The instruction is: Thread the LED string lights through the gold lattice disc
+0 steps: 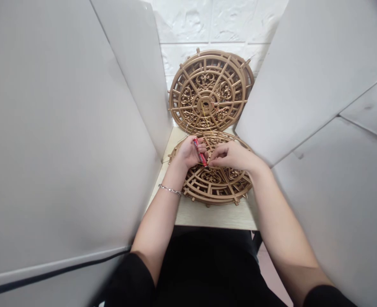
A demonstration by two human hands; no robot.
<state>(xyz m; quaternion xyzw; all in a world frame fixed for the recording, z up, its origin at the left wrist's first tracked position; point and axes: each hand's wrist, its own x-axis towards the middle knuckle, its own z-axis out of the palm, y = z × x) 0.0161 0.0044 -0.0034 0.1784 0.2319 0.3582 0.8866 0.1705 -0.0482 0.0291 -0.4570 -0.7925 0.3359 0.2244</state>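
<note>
Left hand (191, 152), at 10 o'clock over a flat gold lattice disc (211, 176), is closed around a slim red cylinder (200, 152) that slants from 11 o'clock down to 5. Right hand (222, 155), at 2 o'clock, has its fingers bent and their tips drawn close together just beside the cylinder's lower end; whether they pinch anything thin cannot be told.

The flat disc rests on a pale surface (214, 218). Beyond it, at 12 o'clock, more gold discs (208, 95) lean upright against a white tiled wall (188, 23), a thin yellow wire (204, 111) crossing the front one near its hub.

Work looks partway along: the cylinder is in hand, not set down, and the handling at its lower end seems unfinished. How many discs are done, and how many are left, does not show.
</note>
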